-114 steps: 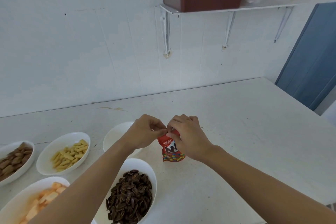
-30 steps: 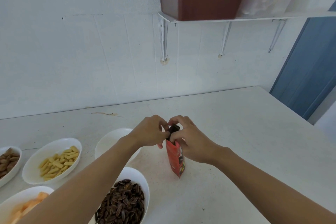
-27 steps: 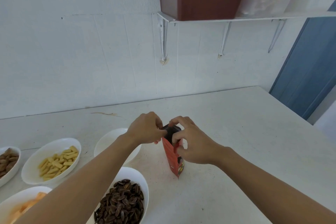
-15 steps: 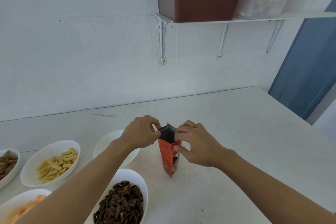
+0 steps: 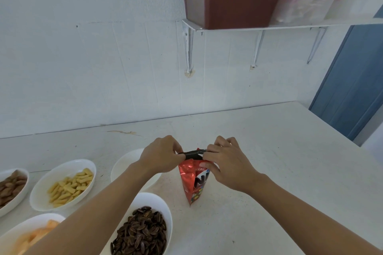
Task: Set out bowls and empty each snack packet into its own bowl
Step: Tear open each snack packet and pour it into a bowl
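Note:
A red snack packet (image 5: 191,182) stands upright on the white counter (image 5: 279,172), its base touching the surface. My left hand (image 5: 161,156) and my right hand (image 5: 223,161) each pinch one side of its top, and the dark mouth is stretched wide between them. An empty white bowl (image 5: 126,166) sits just left of the packet, partly hidden by my left forearm. A bowl of dark striped seeds (image 5: 143,232) is at the front, under my left arm.
To the left stand a bowl of yellow sticks (image 5: 66,185), a bowl of brown nuts (image 5: 11,186) and a bowl of pale orange pieces (image 5: 31,234). A wall shelf (image 5: 269,26) carrying a brown tub hangs above. A blue door (image 5: 356,80) is at the right.
The packet has turned from facing me to edge-on and back partly. My hands have drawn apart, and the top has gone from pinched shut to pulled wide.

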A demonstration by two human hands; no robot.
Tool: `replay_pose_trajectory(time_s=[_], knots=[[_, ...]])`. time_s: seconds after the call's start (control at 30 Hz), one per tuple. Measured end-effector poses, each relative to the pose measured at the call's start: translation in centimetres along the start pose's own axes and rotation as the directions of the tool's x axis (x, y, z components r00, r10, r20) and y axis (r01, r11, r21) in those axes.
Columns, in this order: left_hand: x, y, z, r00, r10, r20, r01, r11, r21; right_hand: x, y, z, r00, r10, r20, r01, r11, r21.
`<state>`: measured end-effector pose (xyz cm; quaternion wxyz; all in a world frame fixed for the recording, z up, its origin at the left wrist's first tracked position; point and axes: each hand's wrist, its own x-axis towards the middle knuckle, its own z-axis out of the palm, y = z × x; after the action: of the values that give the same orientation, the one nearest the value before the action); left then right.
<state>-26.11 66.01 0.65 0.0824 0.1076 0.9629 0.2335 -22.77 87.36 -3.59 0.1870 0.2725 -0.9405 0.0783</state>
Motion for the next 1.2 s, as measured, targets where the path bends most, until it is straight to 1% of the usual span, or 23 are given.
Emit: replay_pose_trajectory(time_s=[0.1,0.17,0.23,0.33,0.43,0.5,0.6,0.73,0.8,0.87,0.93,1.0,1.07,1.13,1.2], knots=[[-0.4,0.0,0.7,0.999,0.002,-0.054,-0.003,1.0,-0.009,0.0,0.1,0.1,1.0,0.024,0.001,-0.024,0.999,0.038],[-0.6,-0.1,0.9,0.997,0.005,-0.071,-0.007,1.0,-0.029,0.3,0.2,-0.3,0.999,0.021,0.045,-0.025,0.995,0.1],[-0.6,0.0,1.2,0.998,0.03,-0.057,-0.033,0.998,-0.052,0.5,0.0,-0.7,0.995,-0.016,0.099,0.0,0.987,0.159],[-0.7,0.4,1.8,0.996,0.074,-0.046,-0.075,0.997,-0.019,0.7,-0.6,-0.7,0.988,-0.063,0.142,0.035,0.981,0.19],[-0.7,0.0,1.6,0.994,0.095,-0.048,-0.094,0.995,0.012,0.6,-0.3,-0.5,0.988,-0.041,0.146,0.012,0.981,0.191],[-0.7,-0.5,1.3,0.996,0.09,-0.025,-0.09,0.996,0.002,0.5,0.2,-0.5,0.991,-0.009,0.131,-0.018,0.98,0.198],[-0.7,-1.1,1.5,0.998,0.065,-0.014,-0.066,0.997,-0.037,0.3,0.4,-0.4,0.992,-0.007,0.126,-0.017,0.982,0.188],[-0.7,-1.1,1.9,0.999,0.046,-0.017,-0.048,0.986,-0.159,-0.1,0.1,-0.2,0.993,0.007,0.119,-0.03,0.981,0.193],[-1.0,-0.7,2.1,0.999,0.036,-0.036,-0.043,0.978,-0.204,-0.2,-0.1,0.0,0.994,0.045,0.102,-0.069,0.967,0.244],[-1.1,-0.4,2.4,0.998,0.021,-0.06,-0.034,0.97,-0.24,-0.5,-0.4,0.1,0.992,0.086,0.094,-0.113,0.936,0.332],[-1.1,-0.3,2.5,0.997,0.01,-0.077,-0.03,0.963,-0.269,-0.7,-0.6,0.1,0.987,0.116,0.108,-0.151,0.895,0.42],[-0.8,-0.5,2.6,0.997,-0.003,-0.08,-0.023,0.95,-0.312,-0.8,-0.6,0.2,0.982,0.138,0.126,-0.18,0.875,0.45],[-0.8,-0.6,2.6,0.996,0.009,-0.089,-0.038,0.945,-0.326,-0.9,-0.5,0.5,0.989,0.131,0.075,-0.15,0.916,0.373],[-0.8,-0.6,2.7,0.996,0.039,-0.078,-0.062,0.945,-0.322,-0.9,-0.5,0.6,0.997,0.075,-0.007,-0.07,0.954,0.293],[-1.0,-0.5,2.7,0.999,0.048,-0.003,-0.046,0.919,-0.392,-0.7,-0.7,0.6,0.998,-0.018,-0.064,0.034,0.967,0.252]])
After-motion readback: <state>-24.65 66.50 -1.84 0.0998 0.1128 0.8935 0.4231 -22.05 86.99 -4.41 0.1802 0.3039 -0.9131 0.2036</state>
